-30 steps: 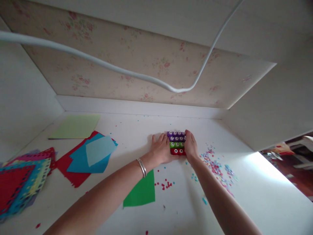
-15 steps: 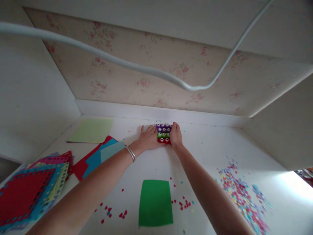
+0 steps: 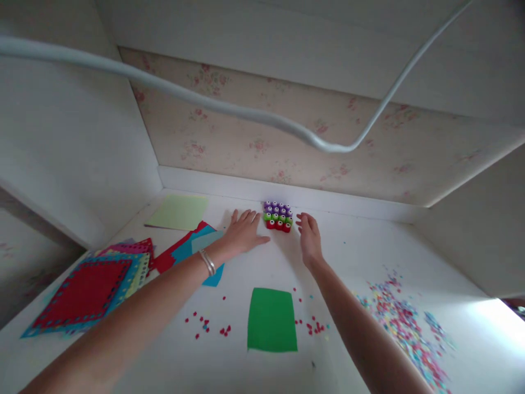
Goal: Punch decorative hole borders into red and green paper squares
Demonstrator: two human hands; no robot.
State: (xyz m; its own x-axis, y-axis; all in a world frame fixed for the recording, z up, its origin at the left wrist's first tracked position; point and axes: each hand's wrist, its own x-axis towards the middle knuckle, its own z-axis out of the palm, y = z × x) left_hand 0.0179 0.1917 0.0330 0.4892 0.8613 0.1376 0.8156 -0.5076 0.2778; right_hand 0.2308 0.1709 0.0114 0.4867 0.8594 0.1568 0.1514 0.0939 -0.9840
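Near the back of the white table stands a tight block of small purple, green and red pieces with white round tops and dark centres. My left hand lies spread just left of the block, palm down, with nothing in it. On the block's right side, a small gap away, is my right hand, its fingers slightly curled and apart, holding nothing. A green sheet lies nearer to me, between my forearms.
Punched coloured sheets are stacked at the left, by red and blue paper. Pale green paper lies behind them. Confetti is heaped at the right; red bits are scattered in front. A white cable crosses above.
Both hands have come off the block of pieces; the right one moved right and the left one sits slightly apart, so the whole block shows. The view has shifted left.
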